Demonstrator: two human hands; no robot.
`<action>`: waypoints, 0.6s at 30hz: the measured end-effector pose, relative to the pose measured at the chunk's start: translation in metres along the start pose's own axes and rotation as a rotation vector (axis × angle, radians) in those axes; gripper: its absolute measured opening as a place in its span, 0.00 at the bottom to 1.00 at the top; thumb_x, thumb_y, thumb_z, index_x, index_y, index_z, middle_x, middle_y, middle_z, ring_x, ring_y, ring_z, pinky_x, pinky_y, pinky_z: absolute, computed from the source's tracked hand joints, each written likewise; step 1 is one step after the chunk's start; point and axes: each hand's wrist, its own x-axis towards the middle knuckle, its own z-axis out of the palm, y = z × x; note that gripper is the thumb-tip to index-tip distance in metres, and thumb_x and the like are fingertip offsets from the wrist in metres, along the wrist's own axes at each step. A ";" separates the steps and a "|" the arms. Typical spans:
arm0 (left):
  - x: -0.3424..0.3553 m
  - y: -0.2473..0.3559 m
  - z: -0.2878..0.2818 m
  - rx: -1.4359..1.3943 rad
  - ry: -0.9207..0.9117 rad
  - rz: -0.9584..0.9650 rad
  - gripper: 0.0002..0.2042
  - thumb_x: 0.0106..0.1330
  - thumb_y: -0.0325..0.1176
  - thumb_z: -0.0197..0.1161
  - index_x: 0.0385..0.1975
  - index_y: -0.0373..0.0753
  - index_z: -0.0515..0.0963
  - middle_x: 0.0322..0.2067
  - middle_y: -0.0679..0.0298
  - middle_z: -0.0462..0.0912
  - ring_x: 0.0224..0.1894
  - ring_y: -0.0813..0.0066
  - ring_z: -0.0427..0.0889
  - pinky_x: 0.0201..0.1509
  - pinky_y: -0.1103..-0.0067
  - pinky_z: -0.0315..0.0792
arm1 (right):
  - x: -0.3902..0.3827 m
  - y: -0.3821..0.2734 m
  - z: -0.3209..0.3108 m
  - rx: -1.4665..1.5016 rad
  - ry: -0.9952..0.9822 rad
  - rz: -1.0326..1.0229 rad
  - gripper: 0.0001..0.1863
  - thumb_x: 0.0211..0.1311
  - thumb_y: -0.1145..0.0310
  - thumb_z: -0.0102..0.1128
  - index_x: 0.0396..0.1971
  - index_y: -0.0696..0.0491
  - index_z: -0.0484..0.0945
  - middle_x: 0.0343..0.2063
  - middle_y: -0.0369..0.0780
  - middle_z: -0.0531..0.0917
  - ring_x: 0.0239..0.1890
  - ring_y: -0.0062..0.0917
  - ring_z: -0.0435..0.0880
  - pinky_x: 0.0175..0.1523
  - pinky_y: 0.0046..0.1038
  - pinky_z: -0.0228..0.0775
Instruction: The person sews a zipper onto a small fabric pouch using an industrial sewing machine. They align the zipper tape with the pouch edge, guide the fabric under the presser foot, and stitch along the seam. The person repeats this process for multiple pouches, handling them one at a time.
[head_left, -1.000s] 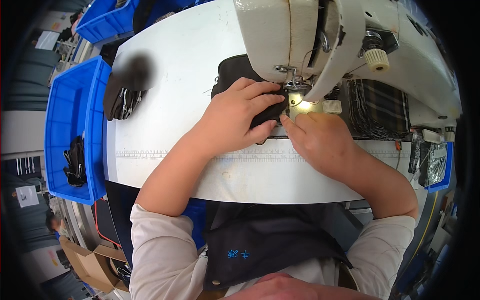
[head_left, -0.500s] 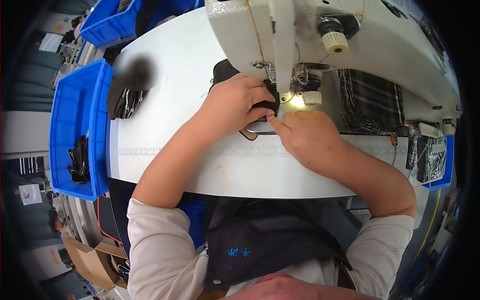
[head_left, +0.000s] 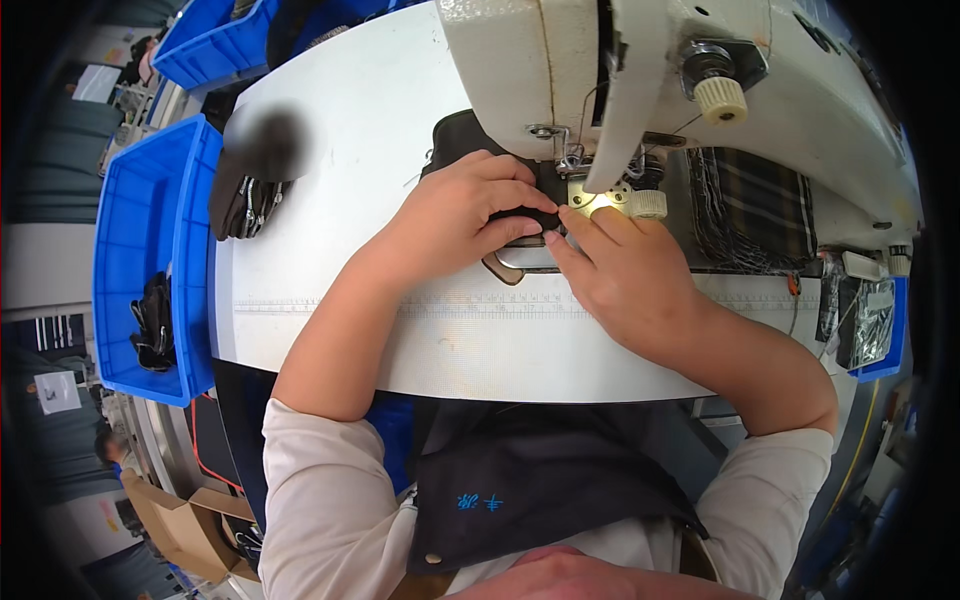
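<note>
In front of me stands a white sewing machine point(head_left: 510, 60), with its lit needle plate point(head_left: 600, 203) under the head. A black fabric piece point(head_left: 460, 135) lies left of the needle area, partly covered by my fingers. My left hand point(head_left: 475, 210) rests over it, fingers bent and gripping it with the thumb at its near edge. My right hand point(head_left: 630, 270) comes from the right; its thumb and fingertips close on the fabric's right edge, close to the left fingertips. A brown curved edge point(head_left: 503, 270) shows below the left hand. The exact pinch is partly hidden.
A stack of dark striped fabric point(head_left: 755, 205) lies right of the needle. At the left are dark pieces with zippers point(head_left: 250, 200) and a blue bin point(head_left: 150, 250) holding black items. A printed ruler strip point(head_left: 430, 306) crosses the white table. Plastic-wrapped packs point(head_left: 865, 320) sit far right.
The view has shifted slightly. My right fingers have moved up along the fabric's edge and are stretched further toward the left fingertips. My left hand stays on the fabric.
</note>
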 end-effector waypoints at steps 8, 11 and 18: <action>0.002 0.005 0.002 0.030 0.055 0.009 0.10 0.64 0.36 0.71 0.43 0.46 0.89 0.44 0.68 0.86 0.48 0.65 0.82 0.51 0.71 0.80 | 0.003 0.001 -0.002 0.029 0.027 0.008 0.15 0.59 0.74 0.65 0.45 0.62 0.84 0.42 0.44 0.84 0.40 0.30 0.84 0.37 0.34 0.74; 0.004 0.003 0.002 0.044 0.061 -0.012 0.09 0.65 0.36 0.71 0.43 0.46 0.89 0.44 0.68 0.86 0.48 0.65 0.82 0.50 0.71 0.80 | 0.007 0.004 0.001 0.050 0.036 0.040 0.13 0.59 0.74 0.66 0.44 0.61 0.85 0.43 0.43 0.84 0.39 0.32 0.85 0.37 0.34 0.76; 0.009 -0.004 0.003 0.060 0.082 -0.055 0.08 0.65 0.36 0.71 0.41 0.43 0.87 0.40 0.64 0.87 0.44 0.62 0.85 0.47 0.69 0.80 | 0.007 0.010 0.008 0.049 0.108 0.091 0.11 0.60 0.70 0.69 0.42 0.57 0.86 0.43 0.41 0.85 0.35 0.33 0.86 0.37 0.35 0.77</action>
